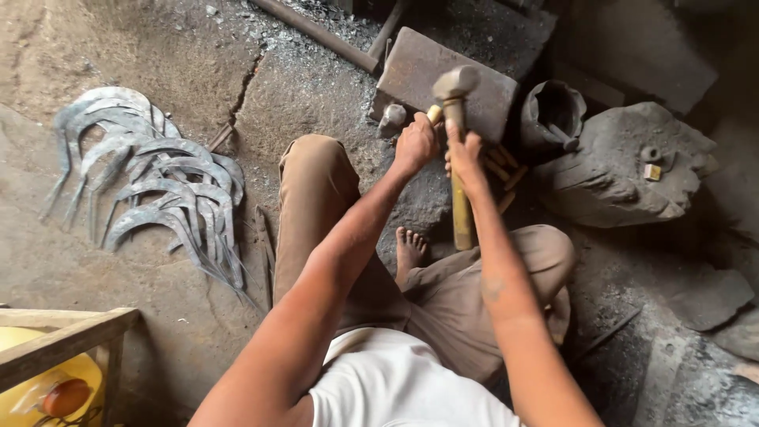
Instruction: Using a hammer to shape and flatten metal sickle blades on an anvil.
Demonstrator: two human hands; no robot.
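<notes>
My right hand [465,156] grips the wooden shaft of a hammer [461,215] just under its grey metal head [455,82], and the hammer stands nearly upright. Close on its left, my left hand [415,142] is closed around a short pale wooden piece [434,113]; only its tip shows above the fingers. Both hands hover at the near edge of a flat dark metal block [427,71] set in the ground. Several short wooden pegs [503,169] lie just behind my right hand. I sit on the ground with a bare foot [410,249] below the hands.
A pile of several curved grey sickle blades [150,186] lies on the dirt at left. A dark broken pot [551,115] and a big rough stone [624,170] stand at right. A metal rod [316,32] lies at the top. A wooden frame [63,336] over a yellow container [24,391] is at bottom left.
</notes>
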